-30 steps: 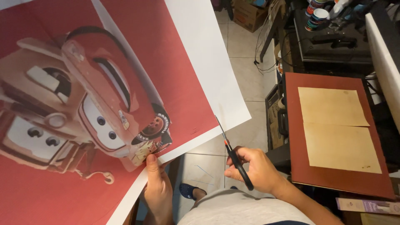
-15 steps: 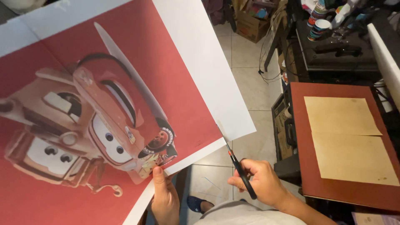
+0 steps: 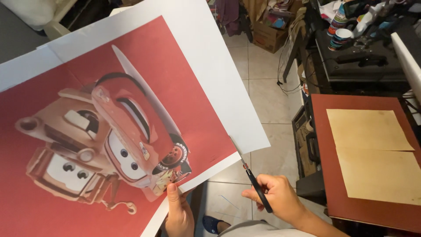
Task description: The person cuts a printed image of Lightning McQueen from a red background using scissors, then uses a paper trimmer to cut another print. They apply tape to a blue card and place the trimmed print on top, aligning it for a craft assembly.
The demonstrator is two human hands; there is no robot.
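- A pale tiled floor (image 3: pixel 267 94) runs through the middle of the view, with cluttered furniture along the far and right sides.
- A large poster (image 3: pixel 131 114), red with two cartoon vehicles and a white margin, fills the left half, held up off the floor.
- The left hand (image 3: pixel 179 213) pinches the poster's near edge, thumb on the printed face, the other fingers hidden behind the sheet.
- The right hand (image 3: pixel 280 199) is closed round the black handles of a pair of scissors (image 3: pixel 251 175); the blades point up and left into the white margin, at the near end of a cut along the red border.
- At far centre an open cardboard box (image 3: pixel 268 35) stands on the floor, stuffed with mixed colourful items too jumbled to name.
- On the dark desk (image 3: pixel 351 70) at far right stands a striped cup (image 3: pixel 341 38); its contents cannot be made out.
- Near right, a red-brown board (image 3: pixel 322 175) carries tan paper sheets (image 3: pixel 372 153).
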